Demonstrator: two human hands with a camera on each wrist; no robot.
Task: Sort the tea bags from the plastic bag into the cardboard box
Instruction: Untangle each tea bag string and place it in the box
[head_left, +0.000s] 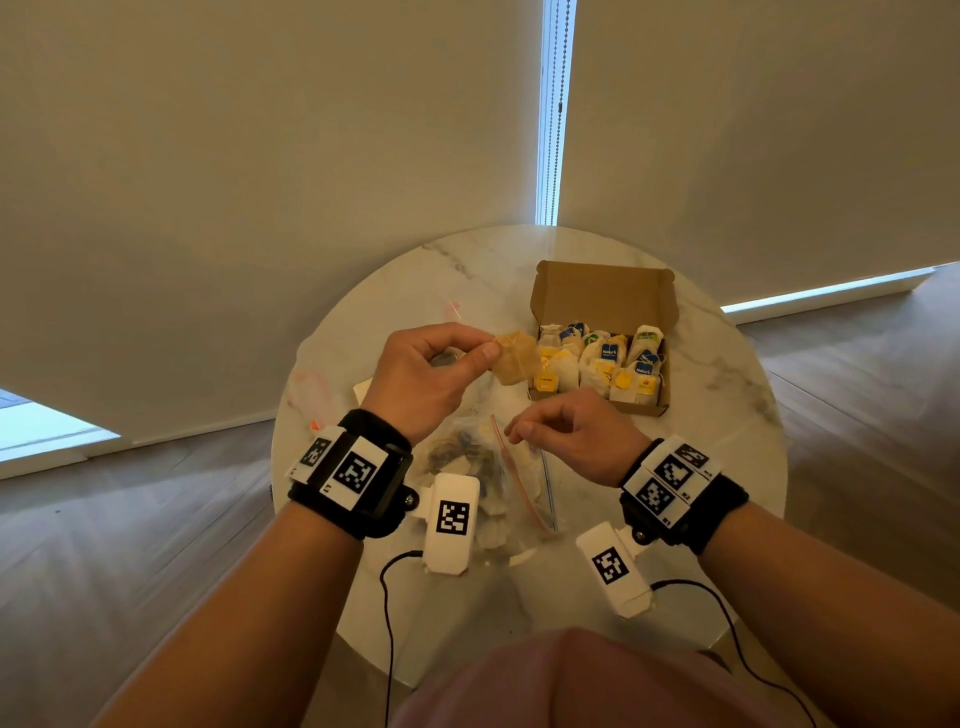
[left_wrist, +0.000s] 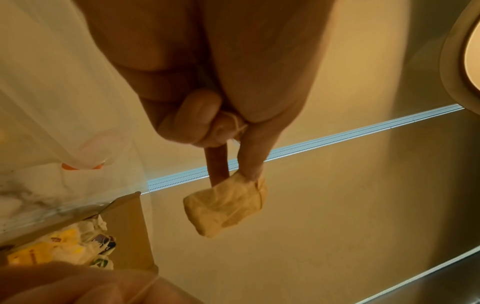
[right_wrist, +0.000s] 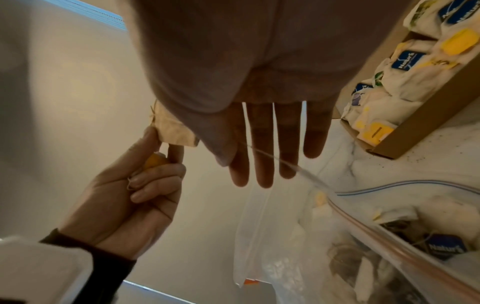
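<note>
One tea bag (head_left: 515, 357) hangs pinched in the left hand (head_left: 423, 375), just left of the box (head_left: 602, 296); right hand's (head_left: 576, 435) fingers loosely curled, empty.

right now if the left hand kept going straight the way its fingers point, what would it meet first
Probably the cardboard box: the left hand, pinching a tea bag, points at its near-left corner. Height above the box is unclear, so it might pass over.

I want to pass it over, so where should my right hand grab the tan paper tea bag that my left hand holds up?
Probably pinch the free lower corner of the tan paper tea bag, coming from below on the box side. The left hand already pinches its top edge, and the flat pouch hangs clear beneath those fingers, above the marble table.
</note>
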